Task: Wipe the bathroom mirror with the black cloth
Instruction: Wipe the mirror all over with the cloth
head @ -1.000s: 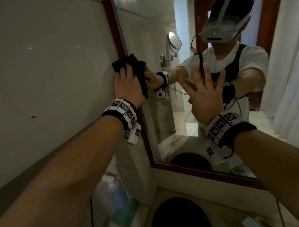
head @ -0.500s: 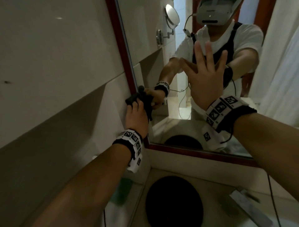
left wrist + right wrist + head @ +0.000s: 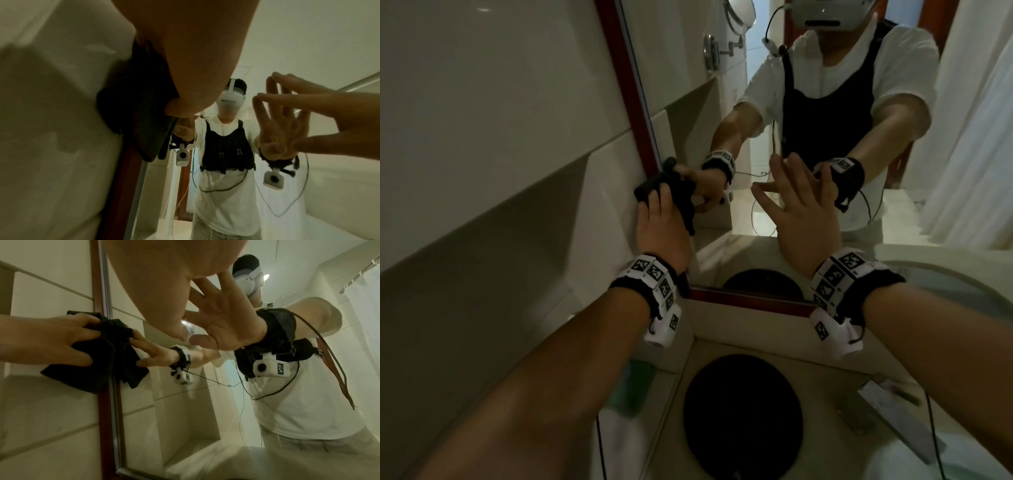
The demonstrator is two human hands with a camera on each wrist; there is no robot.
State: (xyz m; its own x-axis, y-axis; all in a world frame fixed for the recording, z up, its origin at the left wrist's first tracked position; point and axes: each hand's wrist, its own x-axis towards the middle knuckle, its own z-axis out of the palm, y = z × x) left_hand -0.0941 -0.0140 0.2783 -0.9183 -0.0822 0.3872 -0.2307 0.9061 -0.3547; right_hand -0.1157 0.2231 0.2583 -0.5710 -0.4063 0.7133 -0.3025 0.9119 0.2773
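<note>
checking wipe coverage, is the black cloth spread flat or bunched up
Bunched up. The black cloth is crumpled in folds under the left hand, straddling the mirror's red frame.

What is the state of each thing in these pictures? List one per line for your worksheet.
Black cloth: bunched, pressed over the mirror's left frame edge.
Left hand: fingers curled into the cloth, pressing it.
Right hand: fingers spread, flat against the glass.
Mirror: upright, red frame, reflecting the person.
Black basin: dark, contents unclear.
</note>
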